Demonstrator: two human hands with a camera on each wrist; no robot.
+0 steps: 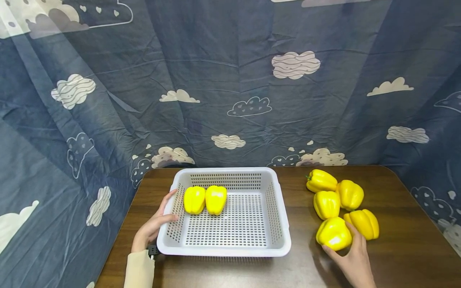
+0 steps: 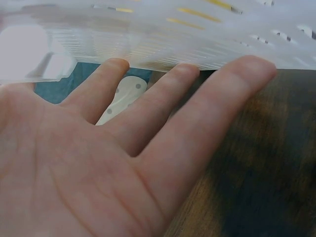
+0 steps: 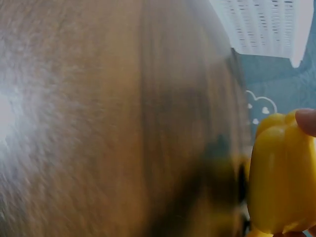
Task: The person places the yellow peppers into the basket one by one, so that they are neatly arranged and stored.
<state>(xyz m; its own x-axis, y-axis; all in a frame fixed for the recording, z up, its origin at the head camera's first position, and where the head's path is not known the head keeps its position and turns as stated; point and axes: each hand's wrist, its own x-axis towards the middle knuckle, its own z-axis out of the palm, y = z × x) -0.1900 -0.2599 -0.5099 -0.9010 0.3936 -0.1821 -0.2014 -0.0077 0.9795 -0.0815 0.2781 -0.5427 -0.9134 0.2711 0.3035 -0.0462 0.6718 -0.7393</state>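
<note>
A white slotted plastic basket (image 1: 223,251) stands on the table with two yellow bell peppers (image 1: 194,200) side by side in its left part. My left hand (image 1: 153,226) holds the basket's left side, thumb over the rim. In the left wrist view, the fingertips (image 2: 247,69) press against the outer wall. At the right, my right hand (image 1: 353,256) grips another yellow bell pepper (image 1: 334,234) between thumb and fingers. That bell pepper (image 3: 284,173) is at the right edge of the right wrist view, where most of the hand is out of frame.
Several more yellow bell peppers (image 1: 327,205) lie grouped just beyond the right hand. The brown wooden table (image 1: 300,240) shows between basket and peppers. A dark blue cloth with cloud prints (image 1: 216,60) hangs behind the table and along both sides.
</note>
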